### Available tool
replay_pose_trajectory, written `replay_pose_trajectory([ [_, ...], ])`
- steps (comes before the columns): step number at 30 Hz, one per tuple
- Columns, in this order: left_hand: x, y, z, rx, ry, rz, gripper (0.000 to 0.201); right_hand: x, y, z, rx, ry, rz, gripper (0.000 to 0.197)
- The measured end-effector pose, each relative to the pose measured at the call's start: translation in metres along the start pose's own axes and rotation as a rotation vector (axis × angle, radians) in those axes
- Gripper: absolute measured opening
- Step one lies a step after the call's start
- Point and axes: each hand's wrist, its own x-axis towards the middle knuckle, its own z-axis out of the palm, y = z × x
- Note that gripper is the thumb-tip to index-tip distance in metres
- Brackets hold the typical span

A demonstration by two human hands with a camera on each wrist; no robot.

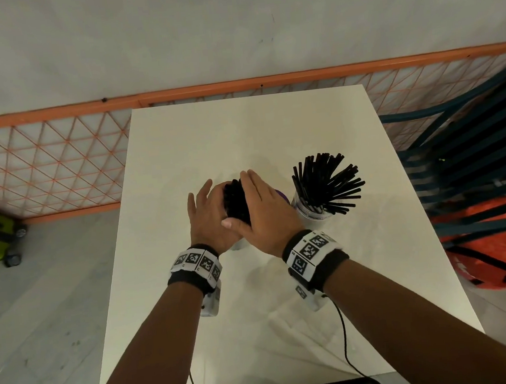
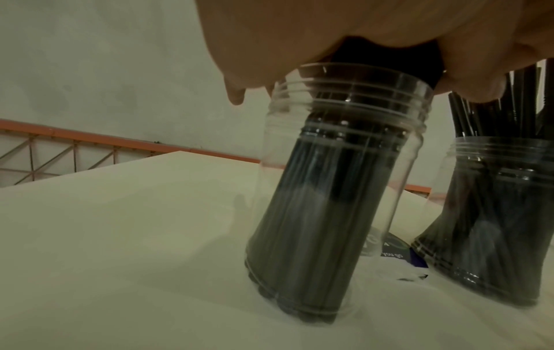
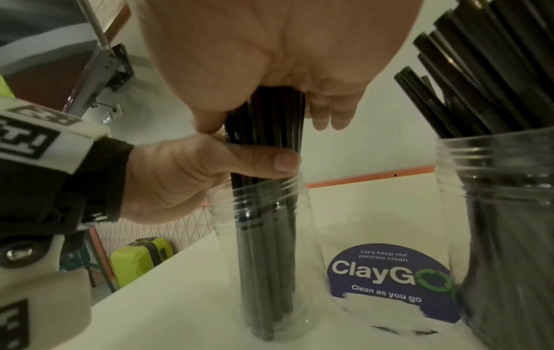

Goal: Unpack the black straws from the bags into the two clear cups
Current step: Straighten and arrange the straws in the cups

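- The white rectangular desk (image 1: 180, 143) carries both clear ribbed plastic cups; the right-hand cup (image 1: 310, 209) already holds a fanned spray of thin black plastic straws (image 1: 327, 182).
- I steady the nearer clear cup (image 3: 263, 248) with nothing but the tight bundle of black straws (image 3: 263, 260) standing in it, ends on its floor.
- My left hand (image 1: 206, 214) wraps the bundle above the rim, thumb across it; my right hand (image 1: 265, 206) lies over it, fingers (image 1: 252, 181) straight.
- Judged light, smooth and slippery: grip mid-bundle, release gently, or the light cup tips.
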Motion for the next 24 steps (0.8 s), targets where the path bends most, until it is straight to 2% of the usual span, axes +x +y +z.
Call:
replay_pose_trajectory([
  [5,-0.0010,0.0014,0.0011,0.054,-0.002,0.010,0.074,0.0023,-0.0020,-0.0035,-0.116,0.051,0.000,0.091],
  [9,-0.0019,0.0001,0.0002,0.100,0.004,0.029,0.078,0.0028,-0.0027,-0.0045,-0.105,0.039,-0.028,0.091],
  [16,-0.0025,0.0000,-0.0035,0.036,0.030,0.016,0.090,0.0017,-0.0008,-0.0056,-0.061,0.035,-0.018,0.089],
  [24,-0.0015,-0.0044,-0.0021,0.123,-0.018,0.073,0.085,-0.0002,-0.0025,-0.0096,-0.019,0.039,-0.025,0.095],
])
